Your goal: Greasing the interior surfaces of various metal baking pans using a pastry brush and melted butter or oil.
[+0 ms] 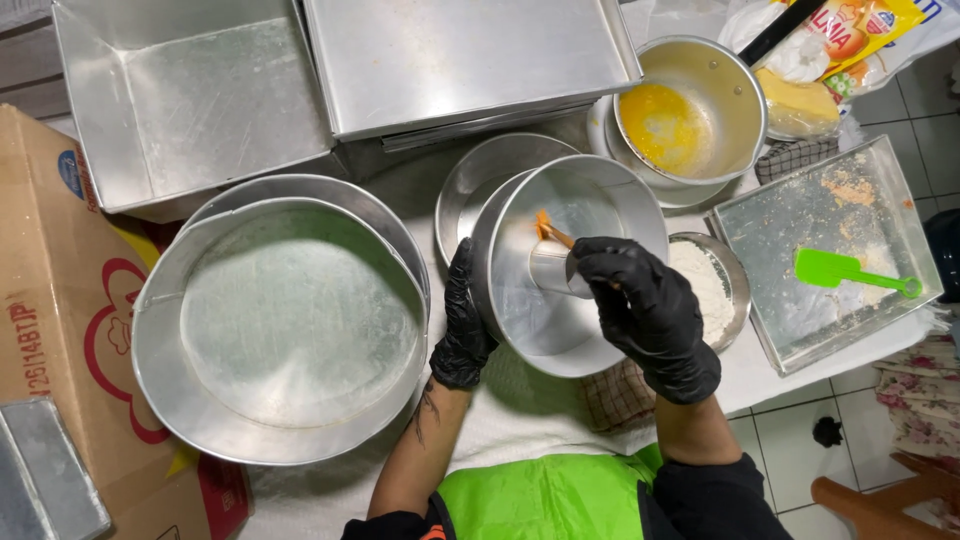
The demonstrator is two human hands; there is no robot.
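Left hand point(462, 330) grips the tilted ring-shaped tube pan point(570, 265) by its near-left rim, mid-table; right hand point(650, 315) has fingers closed on a brush point(553, 233) touching the pan's centre tube. Large round pan point(285, 320) sits just left, nearly touching. Cardboard box point(60, 300), brown with red print, fills the table's left edge. A yellow packet point(850, 30) occupies the far-right corner.

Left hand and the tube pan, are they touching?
Touching. The head view shows the left hand wrapped around the tilted tube pan's outer wall, with its fingers on the rim.
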